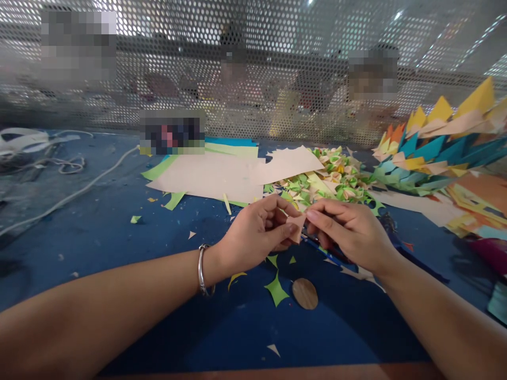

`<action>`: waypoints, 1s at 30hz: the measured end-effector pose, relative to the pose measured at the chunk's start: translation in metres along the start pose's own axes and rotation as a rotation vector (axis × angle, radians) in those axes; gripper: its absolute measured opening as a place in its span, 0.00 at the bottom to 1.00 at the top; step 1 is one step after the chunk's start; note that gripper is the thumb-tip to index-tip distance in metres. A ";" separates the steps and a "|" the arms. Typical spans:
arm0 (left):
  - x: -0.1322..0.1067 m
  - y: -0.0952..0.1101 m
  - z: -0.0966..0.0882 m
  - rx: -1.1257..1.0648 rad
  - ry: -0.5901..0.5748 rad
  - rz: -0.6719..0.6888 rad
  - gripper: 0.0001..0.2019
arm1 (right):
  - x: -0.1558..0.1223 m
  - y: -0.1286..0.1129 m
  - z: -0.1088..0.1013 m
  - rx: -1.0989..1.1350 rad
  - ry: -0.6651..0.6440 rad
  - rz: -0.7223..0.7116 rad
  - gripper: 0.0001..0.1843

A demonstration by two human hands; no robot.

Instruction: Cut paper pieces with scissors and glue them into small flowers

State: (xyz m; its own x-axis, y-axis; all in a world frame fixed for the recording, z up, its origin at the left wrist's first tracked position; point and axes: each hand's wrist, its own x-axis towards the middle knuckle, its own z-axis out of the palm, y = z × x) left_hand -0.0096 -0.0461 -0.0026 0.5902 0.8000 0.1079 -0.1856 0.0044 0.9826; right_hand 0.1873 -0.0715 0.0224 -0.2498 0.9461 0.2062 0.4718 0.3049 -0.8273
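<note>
A small piece of pale pink paper (296, 228) is held up between my two hands over the blue table. My left hand (259, 227), with a silver bangle at the wrist, pinches its left side between thumb and fingers. My right hand (346, 227) is closed at the paper's upper right corner, thumb and fingertips pressed together. Beneath the hands lie a green paper scrap (276, 290) with curved-in sides and a brown oval disc (304, 293). Just beyond my hands is a heap of small green, yellow and pink paper pieces (336, 174).
Large pale pink sheets (209, 171) lie over green and blue ones at the back. Layered paper points in yellow, blue and orange (435, 142) rise at right. A white cord (79, 190) crosses the left side. A perforated metal screen (257, 68) stands behind the table.
</note>
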 end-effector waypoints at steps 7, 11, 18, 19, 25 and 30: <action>0.001 0.002 0.001 -0.014 -0.001 0.004 0.08 | 0.000 -0.005 0.000 -0.011 -0.022 0.002 0.13; 0.002 0.005 0.001 -0.028 0.004 -0.005 0.08 | 0.000 -0.004 0.002 -0.035 -0.044 0.005 0.13; 0.003 0.006 0.001 -0.040 0.100 -0.075 0.13 | -0.001 0.001 0.004 -0.093 -0.041 -0.018 0.12; 0.003 0.005 0.001 -0.060 0.107 -0.095 0.14 | -0.001 0.001 0.005 -0.104 -0.039 -0.027 0.11; 0.005 0.004 0.001 -0.220 0.083 -0.225 0.13 | -0.001 0.000 0.006 -0.141 -0.033 -0.071 0.08; 0.004 0.005 0.003 -0.252 0.102 -0.279 0.10 | -0.002 -0.001 0.007 -0.183 -0.014 -0.091 0.07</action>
State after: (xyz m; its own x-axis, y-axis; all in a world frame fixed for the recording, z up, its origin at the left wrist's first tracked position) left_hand -0.0059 -0.0441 0.0031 0.5663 0.8028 -0.1866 -0.2236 0.3676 0.9027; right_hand 0.1818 -0.0739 0.0191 -0.3093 0.9124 0.2680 0.5919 0.4052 -0.6967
